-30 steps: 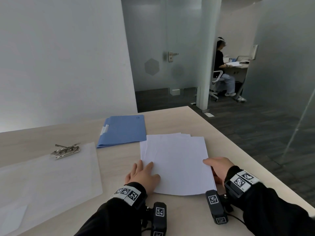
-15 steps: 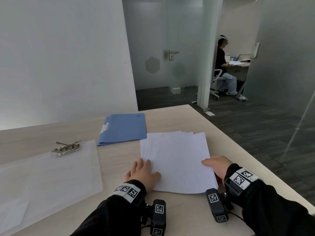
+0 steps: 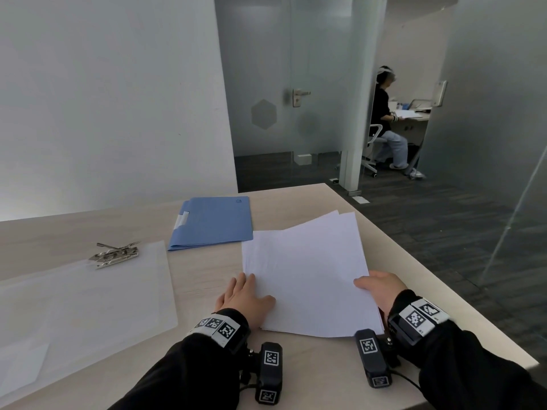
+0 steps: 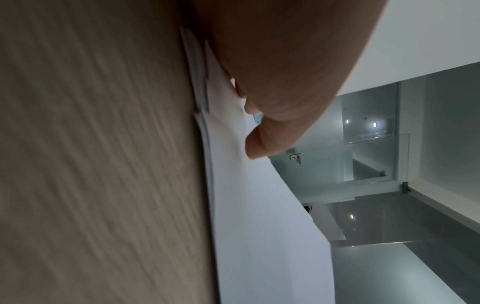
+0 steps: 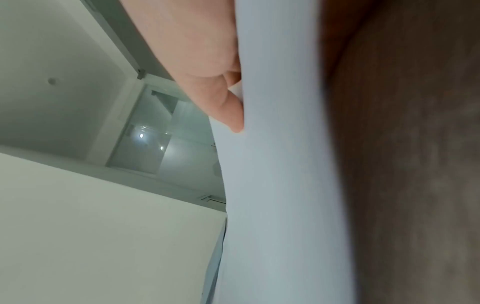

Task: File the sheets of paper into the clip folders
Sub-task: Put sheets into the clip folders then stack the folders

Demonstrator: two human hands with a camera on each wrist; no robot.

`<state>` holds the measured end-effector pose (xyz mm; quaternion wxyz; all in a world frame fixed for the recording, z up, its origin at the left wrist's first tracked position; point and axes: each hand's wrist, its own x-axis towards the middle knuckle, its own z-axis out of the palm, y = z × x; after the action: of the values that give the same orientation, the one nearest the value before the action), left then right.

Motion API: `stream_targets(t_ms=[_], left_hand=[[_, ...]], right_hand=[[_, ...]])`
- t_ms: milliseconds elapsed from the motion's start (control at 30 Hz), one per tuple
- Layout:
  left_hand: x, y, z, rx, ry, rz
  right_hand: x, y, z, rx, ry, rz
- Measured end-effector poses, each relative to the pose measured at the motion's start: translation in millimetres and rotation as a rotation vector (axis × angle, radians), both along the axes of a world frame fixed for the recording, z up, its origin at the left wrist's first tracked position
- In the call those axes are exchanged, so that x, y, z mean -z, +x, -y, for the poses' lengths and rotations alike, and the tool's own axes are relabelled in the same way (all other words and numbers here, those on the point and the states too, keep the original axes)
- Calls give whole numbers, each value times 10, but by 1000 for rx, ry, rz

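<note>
A stack of white sheets (image 3: 307, 276) lies on the pale wooden table (image 3: 296, 199) in front of me. My left hand (image 3: 245, 294) rests flat at the stack's near left edge, fingers straight on the table and thumb (image 4: 259, 144) on the paper (image 4: 259, 236). My right hand (image 3: 379, 287) pinches the stack's near right edge, with its thumb (image 5: 231, 111) on top of the sheets (image 5: 280, 185); the fingers below are hidden. The far right corner of the sheets is raised and fanned. A shut blue folder (image 3: 211, 221) lies behind the stack. A clear folder (image 3: 74, 306) with a metal clip (image 3: 115, 254) lies at the left.
The table's right edge (image 3: 444, 276) runs close past my right hand, with dark floor beyond. A white wall stands behind the table. Behind a glass partition, another person (image 3: 384, 119) sits at a desk far off.
The right side of the stack has come up off the table in my right hand, and its far corners have fanned apart. My left hand has stayed at the left edge.
</note>
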<state>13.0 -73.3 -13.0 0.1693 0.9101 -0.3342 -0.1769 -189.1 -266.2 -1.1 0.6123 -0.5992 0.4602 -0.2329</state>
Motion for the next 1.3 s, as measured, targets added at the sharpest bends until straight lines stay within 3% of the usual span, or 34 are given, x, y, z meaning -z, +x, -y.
stream_targets(t_ms=[133, 233, 300, 467, 600, 700, 900, 1167, 1300], left_hand=[[-26, 23, -39, -51, -125, -66], [-89, 67, -72, -128, -379, -199], [-196, 55, -89, -154, -525, -199], [-562, -31, -95, -65, -937, -441], [-694, -168, -164, -61, -1089, -371], [-614, -253, -262, -26, -1076, -306], [-476, -471, -311, 51, -1017, -355], [-463, -574, -351, 41, -1000, -313], [-470, -539, -370, -5, -1057, -401]], right_hand=[[-68, -176, -80, 42, -12, 79], [-139, -309, -156, 44, -45, 180], [-171, -360, -203, 51, -38, 264], [-212, -340, -344, 4, 10, 440], [-218, -306, -447, -36, 49, 571], [-189, -321, -507, -95, 43, 616], [-141, -323, -566, -141, -50, 619], [-183, -394, -625, -156, -30, 587], [-215, -328, -716, -124, -37, 514]])
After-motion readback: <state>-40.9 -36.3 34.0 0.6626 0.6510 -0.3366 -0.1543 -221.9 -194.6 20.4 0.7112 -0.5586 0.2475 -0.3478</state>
